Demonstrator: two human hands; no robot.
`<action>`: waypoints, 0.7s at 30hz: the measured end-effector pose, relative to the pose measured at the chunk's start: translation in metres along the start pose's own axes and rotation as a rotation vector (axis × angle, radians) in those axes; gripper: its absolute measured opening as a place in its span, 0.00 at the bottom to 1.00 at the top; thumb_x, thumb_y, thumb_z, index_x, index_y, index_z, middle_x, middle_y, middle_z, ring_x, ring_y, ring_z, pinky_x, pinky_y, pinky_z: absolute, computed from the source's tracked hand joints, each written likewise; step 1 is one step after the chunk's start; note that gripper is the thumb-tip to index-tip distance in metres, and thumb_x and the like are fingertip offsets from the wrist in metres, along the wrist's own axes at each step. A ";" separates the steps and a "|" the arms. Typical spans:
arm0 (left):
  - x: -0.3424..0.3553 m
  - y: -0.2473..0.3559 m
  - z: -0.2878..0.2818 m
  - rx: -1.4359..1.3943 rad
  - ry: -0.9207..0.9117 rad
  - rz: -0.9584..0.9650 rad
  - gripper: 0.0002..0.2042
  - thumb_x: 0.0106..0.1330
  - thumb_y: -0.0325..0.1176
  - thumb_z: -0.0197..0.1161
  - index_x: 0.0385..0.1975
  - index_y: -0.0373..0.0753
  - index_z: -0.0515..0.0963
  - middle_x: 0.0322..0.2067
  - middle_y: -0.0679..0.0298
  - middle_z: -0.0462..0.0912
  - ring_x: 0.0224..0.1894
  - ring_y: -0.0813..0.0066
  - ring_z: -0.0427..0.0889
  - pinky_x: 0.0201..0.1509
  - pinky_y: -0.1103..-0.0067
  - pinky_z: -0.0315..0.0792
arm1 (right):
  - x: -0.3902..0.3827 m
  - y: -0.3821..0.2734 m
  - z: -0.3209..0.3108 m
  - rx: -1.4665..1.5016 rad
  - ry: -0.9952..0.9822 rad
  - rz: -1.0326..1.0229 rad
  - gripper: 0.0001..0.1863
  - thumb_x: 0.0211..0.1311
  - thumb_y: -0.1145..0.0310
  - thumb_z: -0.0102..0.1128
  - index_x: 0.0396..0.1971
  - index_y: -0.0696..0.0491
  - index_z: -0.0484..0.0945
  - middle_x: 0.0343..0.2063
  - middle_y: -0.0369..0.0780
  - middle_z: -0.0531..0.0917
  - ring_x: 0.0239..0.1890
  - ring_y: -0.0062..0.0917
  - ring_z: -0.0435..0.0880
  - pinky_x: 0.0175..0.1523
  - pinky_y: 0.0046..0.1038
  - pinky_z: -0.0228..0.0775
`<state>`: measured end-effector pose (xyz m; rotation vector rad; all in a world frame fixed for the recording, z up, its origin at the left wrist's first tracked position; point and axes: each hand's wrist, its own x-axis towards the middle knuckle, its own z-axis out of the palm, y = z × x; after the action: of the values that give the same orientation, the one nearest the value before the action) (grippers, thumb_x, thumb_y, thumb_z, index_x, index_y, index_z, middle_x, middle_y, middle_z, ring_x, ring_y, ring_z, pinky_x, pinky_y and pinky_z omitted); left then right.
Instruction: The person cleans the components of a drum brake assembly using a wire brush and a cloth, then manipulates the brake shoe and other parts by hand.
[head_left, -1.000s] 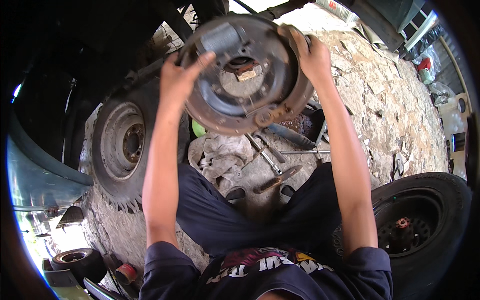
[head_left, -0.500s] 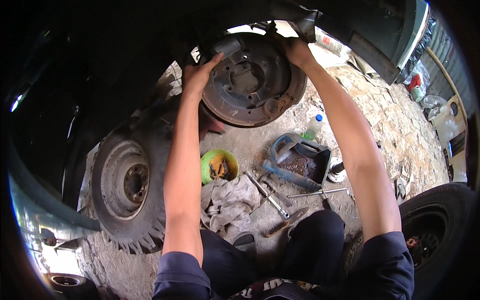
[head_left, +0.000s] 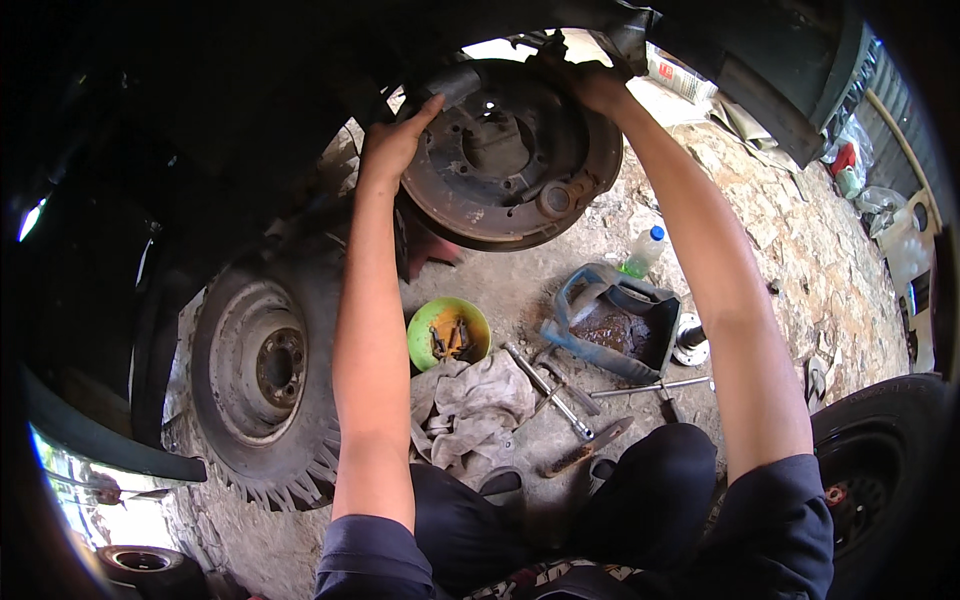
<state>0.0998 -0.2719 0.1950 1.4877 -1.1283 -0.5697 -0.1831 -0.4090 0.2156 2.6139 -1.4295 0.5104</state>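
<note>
Overhead, under the dark vehicle body, is a round, rusty brake backing plate (head_left: 470,200) with a large central hole and several small bolt holes. My left hand (head_left: 393,150) grips its left edge, thumb on the front near a grey block-like part (head_left: 455,88) and fingers hidden behind. At the upper right rim is my right hand (head_left: 597,88), closed on the edge; its fingertips are lost in shadow. A round, rusty fitting (head_left: 555,200) sits at the plate's lower right. Both arms are raised and reach forward.
A worn tyre on a rim (head_left: 245,370) stands at left, another tyre (head_left: 880,450) at right. Between them are a green bowl (head_left: 420,340) of small parts, a grey rag (head_left: 480,400), wrenches (head_left: 550,392), a brush (head_left: 590,447), a cut-open blue container (head_left: 570,335) and a bottle (head_left: 643,252).
The backing plate has turned slightly counterclockwise, its lower right fitting moving up and right. Both hands keep their hold. My view has swung a little left.
</note>
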 end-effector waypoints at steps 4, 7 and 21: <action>0.003 0.009 0.003 0.064 -0.070 -0.034 0.38 0.52 0.58 0.74 0.50 0.26 0.79 0.47 0.54 0.83 0.49 0.68 0.82 0.54 0.74 0.73 | 0.014 0.022 0.012 -0.010 0.023 0.024 0.21 0.74 0.58 0.39 0.63 0.35 0.70 0.45 0.53 0.83 0.47 0.45 0.84 0.51 0.43 0.76; 0.001 0.007 -0.001 0.051 -0.063 0.003 0.39 0.52 0.58 0.74 0.52 0.28 0.78 0.48 0.54 0.83 0.49 0.67 0.82 0.55 0.74 0.73 | 0.016 0.027 0.022 0.076 0.001 0.066 0.21 0.74 0.57 0.38 0.61 0.38 0.73 0.45 0.54 0.82 0.48 0.46 0.83 0.53 0.43 0.75; 0.015 0.008 -0.002 0.155 -0.075 0.006 0.45 0.45 0.63 0.75 0.46 0.20 0.79 0.44 0.43 0.84 0.49 0.59 0.84 0.54 0.72 0.75 | 0.003 0.038 0.041 0.467 0.130 0.022 0.31 0.72 0.42 0.45 0.62 0.51 0.73 0.56 0.48 0.80 0.58 0.34 0.77 0.63 0.30 0.66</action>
<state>0.1056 -0.2835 0.2070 1.6061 -1.2579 -0.5481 -0.2041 -0.4428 0.1765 2.8336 -1.4414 1.1150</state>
